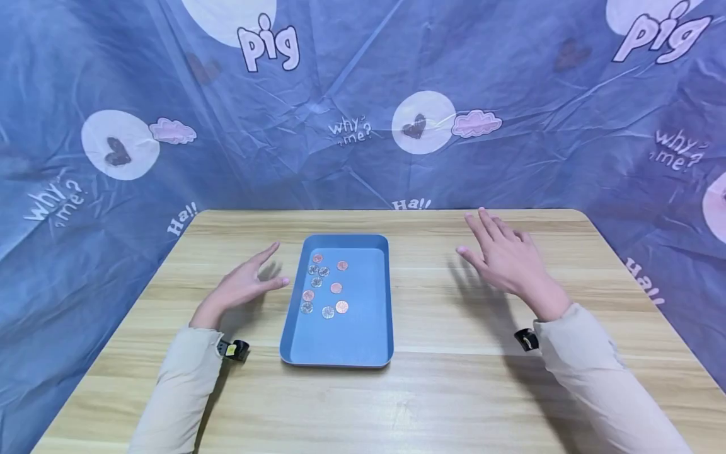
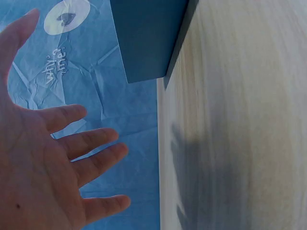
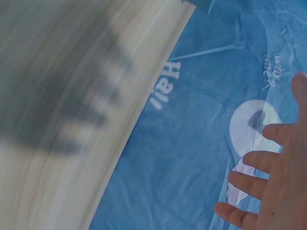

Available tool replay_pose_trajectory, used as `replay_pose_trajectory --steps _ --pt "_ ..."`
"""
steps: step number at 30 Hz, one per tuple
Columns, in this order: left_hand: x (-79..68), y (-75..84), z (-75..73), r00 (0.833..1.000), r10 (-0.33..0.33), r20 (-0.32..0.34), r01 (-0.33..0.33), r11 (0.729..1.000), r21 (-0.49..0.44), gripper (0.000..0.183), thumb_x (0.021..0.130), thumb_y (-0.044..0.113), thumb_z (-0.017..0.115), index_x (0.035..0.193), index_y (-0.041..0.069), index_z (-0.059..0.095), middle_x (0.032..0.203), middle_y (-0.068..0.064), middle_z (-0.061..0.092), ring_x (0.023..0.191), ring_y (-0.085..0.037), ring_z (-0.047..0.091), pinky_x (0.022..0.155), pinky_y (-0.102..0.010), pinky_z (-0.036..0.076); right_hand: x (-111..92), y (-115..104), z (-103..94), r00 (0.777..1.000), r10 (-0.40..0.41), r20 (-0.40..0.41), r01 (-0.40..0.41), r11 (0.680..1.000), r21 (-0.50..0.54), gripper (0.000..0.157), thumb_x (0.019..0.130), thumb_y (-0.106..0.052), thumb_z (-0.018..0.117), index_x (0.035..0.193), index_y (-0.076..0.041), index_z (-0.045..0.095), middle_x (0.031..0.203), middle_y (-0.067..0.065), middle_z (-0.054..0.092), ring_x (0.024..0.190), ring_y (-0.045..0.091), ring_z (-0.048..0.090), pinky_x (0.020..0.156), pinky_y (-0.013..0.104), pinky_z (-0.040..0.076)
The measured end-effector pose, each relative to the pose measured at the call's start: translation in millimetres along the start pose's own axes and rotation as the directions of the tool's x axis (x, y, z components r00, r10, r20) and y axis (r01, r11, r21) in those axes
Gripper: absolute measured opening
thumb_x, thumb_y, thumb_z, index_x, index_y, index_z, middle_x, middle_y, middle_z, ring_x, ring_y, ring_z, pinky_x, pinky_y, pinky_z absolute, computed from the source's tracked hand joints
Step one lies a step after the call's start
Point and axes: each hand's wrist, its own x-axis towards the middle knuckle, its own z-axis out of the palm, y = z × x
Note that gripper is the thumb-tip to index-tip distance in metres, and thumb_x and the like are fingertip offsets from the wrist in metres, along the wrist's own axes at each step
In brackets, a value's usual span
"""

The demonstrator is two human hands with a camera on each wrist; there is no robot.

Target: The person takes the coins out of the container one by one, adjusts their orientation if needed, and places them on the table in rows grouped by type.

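A blue rectangular tray lies on the wooden table, holding several copper-coloured coins and several silver-coloured coins, mostly in its left half. My left hand hovers just left of the tray, thumb and fingers spread, with nothing in it. In the left wrist view its palm faces the camera, and the tray's outer side wall shows above. Well to the right of the tray, my right hand is held above the table with its fingers extended. Its palm is bare in the right wrist view.
The wooden table has rounded far corners. Behind it and along both sides hangs a blue printed cloth. Each wrist wears a small black device on a strap, the left one and the right one.
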Motion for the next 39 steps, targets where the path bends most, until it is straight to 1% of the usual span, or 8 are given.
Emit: replay_pose_trajectory --steps 5,12,17,21,26,29,34,39 --pt "0.0 1.8 0.8 1.000 -0.010 0.007 0.010 1.000 -0.006 0.092 0.087 0.055 0.061 0.156 0.021 0.011 0.160 -0.017 0.020 0.142 -0.046 0.025 0.112 -0.067 0.022 6 -12 -2.5 0.999 -0.031 -0.017 0.031 0.999 0.014 0.071 0.100 -0.057 0.031 0.155 -0.015 0.017 0.161 0.017 0.016 0.141 0.045 0.027 0.107 0.068 0.026" --pt "0.5 0.4 4.4 1.000 -0.022 0.006 0.022 0.999 0.026 0.093 0.084 0.058 0.063 0.155 0.014 0.021 0.152 -0.022 0.036 0.133 -0.044 0.042 0.107 -0.068 0.030 16 -33 -4.2 0.993 -0.108 -0.049 0.110 0.993 0.032 0.068 0.100 -0.055 0.035 0.154 -0.015 0.023 0.158 0.016 0.027 0.136 0.046 0.035 0.106 0.066 0.029" --pt "1.7 -1.9 7.6 1.000 -0.008 0.004 0.008 1.000 0.029 0.090 0.084 0.055 0.065 0.152 0.011 0.028 0.145 -0.022 0.045 0.128 -0.042 0.049 0.104 -0.066 0.036 21 -48 -1.2 0.985 -0.162 -0.063 0.164 0.985 0.042 0.068 0.099 -0.055 0.038 0.153 -0.016 0.027 0.155 0.015 0.033 0.136 0.043 0.037 0.108 0.063 0.030" --pt "2.0 -2.4 8.3 1.000 0.000 0.006 0.000 1.000 0.016 0.088 0.083 0.055 0.066 0.151 0.010 0.031 0.144 -0.021 0.048 0.125 -0.041 0.052 0.103 -0.063 0.039 25 -61 0.4 0.978 -0.199 -0.070 0.203 0.978 0.058 0.069 0.098 -0.056 0.041 0.152 -0.015 0.030 0.152 0.014 0.037 0.135 0.041 0.039 0.109 0.061 0.031" --pt "1.0 -3.3 7.5 1.000 0.005 0.008 -0.005 1.000 -0.008 0.087 0.083 0.052 0.068 0.149 0.009 0.034 0.144 -0.019 0.048 0.125 -0.040 0.052 0.103 -0.061 0.040 28 -78 1.7 0.966 -0.248 -0.074 0.253 0.965 0.069 0.071 0.095 -0.058 0.046 0.150 -0.015 0.033 0.149 0.013 0.042 0.134 0.039 0.041 0.109 0.060 0.033" --pt "0.3 -3.4 8.0 1.000 -0.001 0.020 0.001 1.000 -0.021 0.085 0.083 0.051 0.069 0.148 0.008 0.036 0.142 -0.018 0.051 0.123 -0.039 0.053 0.103 -0.059 0.041 29 -87 3.9 0.954 -0.288 -0.081 0.294 0.951 0.090 0.069 0.094 -0.056 0.049 0.149 -0.015 0.036 0.145 0.012 0.046 0.133 0.037 0.043 0.107 0.059 0.036" --pt "0.6 -2.9 10.6 0.999 -0.017 0.049 0.018 0.999 -0.034 0.082 0.083 0.049 0.070 0.147 0.007 0.038 0.138 -0.017 0.055 0.119 -0.035 0.056 0.102 -0.055 0.043 32 -100 12.1 0.923 -0.375 -0.087 0.385 0.906 0.178 0.062 0.094 -0.048 0.056 0.144 -0.014 0.043 0.139 0.011 0.052 0.129 0.034 0.048 0.105 0.057 0.040" --pt "0.5 -3.2 12.5 0.998 -0.021 0.060 0.024 0.999 -0.038 0.081 0.083 0.049 0.070 0.146 0.007 0.039 0.136 -0.017 0.057 0.116 -0.032 0.057 0.100 -0.053 0.045 35 -112 21.4 0.904 -0.421 -0.069 0.424 0.867 0.261 0.055 0.094 -0.044 0.058 0.138 -0.012 0.050 0.135 0.007 0.056 0.127 0.029 0.051 0.103 0.052 0.042"
